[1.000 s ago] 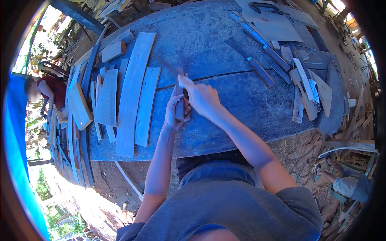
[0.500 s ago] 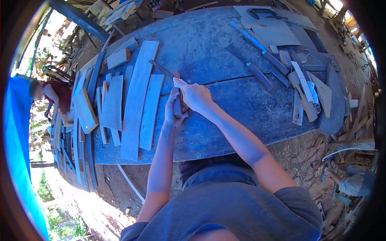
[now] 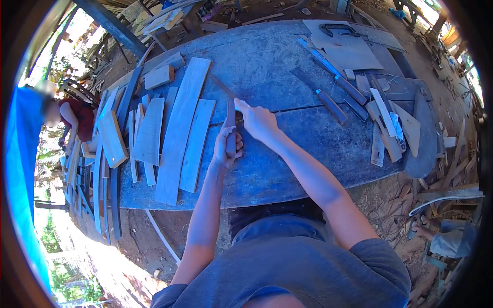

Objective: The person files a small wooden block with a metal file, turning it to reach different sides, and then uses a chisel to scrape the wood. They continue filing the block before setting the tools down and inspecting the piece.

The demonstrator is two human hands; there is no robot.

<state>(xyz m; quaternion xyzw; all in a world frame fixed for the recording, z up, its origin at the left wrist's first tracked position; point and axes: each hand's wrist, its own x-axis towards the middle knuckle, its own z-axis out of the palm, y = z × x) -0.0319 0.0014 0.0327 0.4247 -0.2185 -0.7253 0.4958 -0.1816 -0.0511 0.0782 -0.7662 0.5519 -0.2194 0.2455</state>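
Observation:
My left hand (image 3: 226, 146) is closed around a dark brown wooden piece (image 3: 231, 115), which stands up out of the fist, pointing away from me. My right hand (image 3: 258, 122) grips a long narrow-bladed tool (image 3: 224, 86). Its handle is hidden in the fist and its dark blade slants up to the left. The blade's base overlaps the top end of the wooden piece in this view. Both hands are over the middle of the worn bluish table (image 3: 287, 154). Left of them lie a long board (image 3: 182, 128) and a shorter board (image 3: 197, 143).
A knife-like tool with a brown handle (image 3: 331, 107) lies right of my hands. Beyond it are a long blue-marked tool (image 3: 328, 66), a C-clamp (image 3: 339, 30) and wood scraps (image 3: 385, 115). More boards (image 3: 149, 131) cover the left end. A person in red (image 3: 79, 118) is at far left.
My right hand has shifted slightly right and down, drawing the blade along with it. The wooden piece in my left hand is now more exposed. The camera view has tilted slightly.

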